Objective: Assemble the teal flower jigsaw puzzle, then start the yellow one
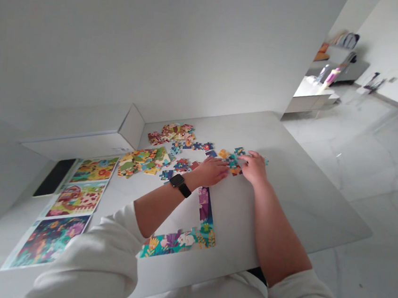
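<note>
Hands open, palms down, left hand (211,171) near, right hand (254,168) touching jigsaw pieces (232,160).

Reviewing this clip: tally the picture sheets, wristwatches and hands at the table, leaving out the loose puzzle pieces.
Picture sheets: 3
Wristwatches, black: 1
Hands, left and right: 2
Total: 6

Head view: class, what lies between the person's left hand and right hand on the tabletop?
In the head view, loose jigsaw pieces, teal and orange, lie between the left hand and the right hand.
</note>
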A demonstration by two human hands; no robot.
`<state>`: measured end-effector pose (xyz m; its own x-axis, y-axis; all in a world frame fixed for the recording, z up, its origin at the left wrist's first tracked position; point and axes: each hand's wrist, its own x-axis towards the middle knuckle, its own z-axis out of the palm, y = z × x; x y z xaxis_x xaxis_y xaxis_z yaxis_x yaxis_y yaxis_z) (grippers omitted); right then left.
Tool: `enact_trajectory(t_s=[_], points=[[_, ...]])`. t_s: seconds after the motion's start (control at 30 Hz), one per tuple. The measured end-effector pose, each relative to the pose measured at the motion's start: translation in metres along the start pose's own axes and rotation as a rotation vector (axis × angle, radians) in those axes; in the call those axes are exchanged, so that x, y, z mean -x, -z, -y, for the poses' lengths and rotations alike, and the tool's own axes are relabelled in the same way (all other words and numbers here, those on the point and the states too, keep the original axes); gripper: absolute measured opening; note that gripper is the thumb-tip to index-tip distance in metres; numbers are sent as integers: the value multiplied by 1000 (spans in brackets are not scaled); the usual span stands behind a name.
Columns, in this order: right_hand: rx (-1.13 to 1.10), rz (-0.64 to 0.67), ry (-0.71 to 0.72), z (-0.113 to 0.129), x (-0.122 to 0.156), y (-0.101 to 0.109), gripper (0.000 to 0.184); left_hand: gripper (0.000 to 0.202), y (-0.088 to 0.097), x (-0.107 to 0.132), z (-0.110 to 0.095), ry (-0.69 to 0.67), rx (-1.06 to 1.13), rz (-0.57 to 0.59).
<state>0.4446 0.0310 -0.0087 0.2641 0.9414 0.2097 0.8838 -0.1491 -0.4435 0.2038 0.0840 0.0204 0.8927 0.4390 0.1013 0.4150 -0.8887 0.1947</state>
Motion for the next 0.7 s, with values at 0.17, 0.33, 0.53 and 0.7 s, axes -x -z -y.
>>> enact_trajectory(t_s=[0.17, 0.33, 0.53, 0.7], points=[[-5, 28, 29, 6, 3, -5, 39, 39, -5, 10, 6, 71, 2, -79], [-25, -6, 43, 7, 3, -8, 26, 36, 4, -21, 28, 310, -56, -105], [-28, 2, 100, 6, 5, -8, 25, 42, 17, -66, 51, 307, -127, 30], [-22, -24, 26, 4, 5, -8, 30, 32, 18, -79, 72, 215, -91, 83]])
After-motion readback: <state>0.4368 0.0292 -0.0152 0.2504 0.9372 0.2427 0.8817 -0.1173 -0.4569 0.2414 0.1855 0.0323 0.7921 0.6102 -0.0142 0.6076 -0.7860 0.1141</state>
